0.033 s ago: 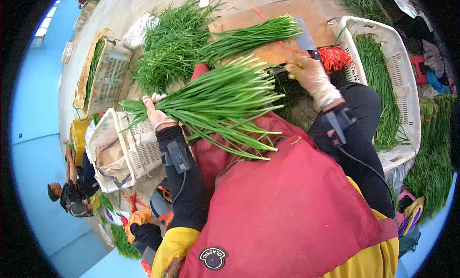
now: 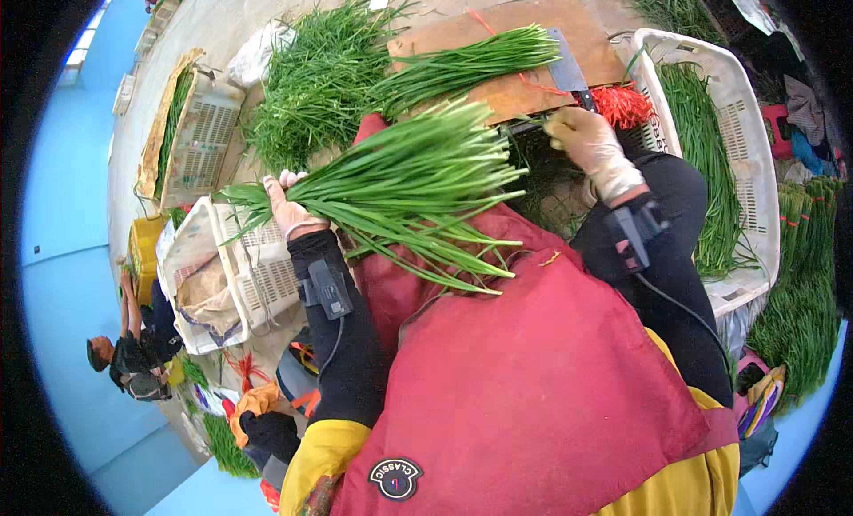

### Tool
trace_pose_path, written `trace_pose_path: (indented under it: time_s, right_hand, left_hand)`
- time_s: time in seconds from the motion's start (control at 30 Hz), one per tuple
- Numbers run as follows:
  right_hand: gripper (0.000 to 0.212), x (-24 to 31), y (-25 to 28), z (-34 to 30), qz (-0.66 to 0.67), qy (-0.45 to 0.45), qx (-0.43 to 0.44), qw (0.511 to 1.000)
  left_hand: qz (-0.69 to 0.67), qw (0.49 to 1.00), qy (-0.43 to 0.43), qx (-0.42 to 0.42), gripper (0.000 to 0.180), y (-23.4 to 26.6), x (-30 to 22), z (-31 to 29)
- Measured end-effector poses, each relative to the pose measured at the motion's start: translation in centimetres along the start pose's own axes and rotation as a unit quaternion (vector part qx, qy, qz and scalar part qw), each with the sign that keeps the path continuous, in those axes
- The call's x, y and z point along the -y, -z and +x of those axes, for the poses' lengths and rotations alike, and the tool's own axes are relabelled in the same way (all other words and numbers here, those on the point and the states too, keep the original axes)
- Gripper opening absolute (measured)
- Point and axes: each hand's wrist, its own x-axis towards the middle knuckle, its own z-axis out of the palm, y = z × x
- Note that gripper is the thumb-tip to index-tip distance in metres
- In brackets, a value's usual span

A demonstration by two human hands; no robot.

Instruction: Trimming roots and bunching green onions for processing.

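Observation:
My left hand (image 2: 289,205), in a pale thin glove, is closed round the leafy end of a bunch of garlic chives (image 2: 400,183). The cut ends fan out to the right above my red apron (image 2: 533,365). My gloved right hand (image 2: 591,147) hovers right of those ends, apart from them, fingers curled together; whatever they hold, if anything, cannot be made out. Beyond it, a cleaver (image 2: 567,67) lies on a wooden board (image 2: 431,43) beside another bunch of chives (image 2: 484,64). Red ties (image 2: 622,105) are heaped near the cleaver's handle.
A loose heap of chives (image 2: 324,72) lies left of the board. On the right stands a white crate (image 2: 755,152) of chives, with tied bunches (image 2: 809,285) beyond it. White crates (image 2: 258,276) stand on my left. Another person (image 2: 138,347) is at the far left.
My right hand has shifted slightly to the right, away from the chive ends. My left hand keeps its hold, and the bunch has barely moved.

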Motion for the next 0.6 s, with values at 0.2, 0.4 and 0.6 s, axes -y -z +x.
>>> trace_pose_path:
  time_s: [0.2, 0.4, 0.6]
  right_hand:
    - [0.021, -0.9, 3.4, -5.3, 0.001, -0.079, 0.110, 0.991]
    - [0.041, 6.7, -1.1, -8.6, -0.028, -0.028, 0.272, 0.961]
    - [0.059, 10.5, -4.6, -8.6, -0.219, -0.001, 0.308, 0.926]
  left_hand:
    - [0.001, 0.998, -0.031, -0.058, 0.042, 0.4, -0.3, -0.2]
    - [-0.031, 0.997, -0.051, -0.056, 0.040, 0.7, -0.8, 0.8]
    - [-0.013, 0.989, -0.088, -0.122, 0.045, -1.5, -0.1, -0.2]
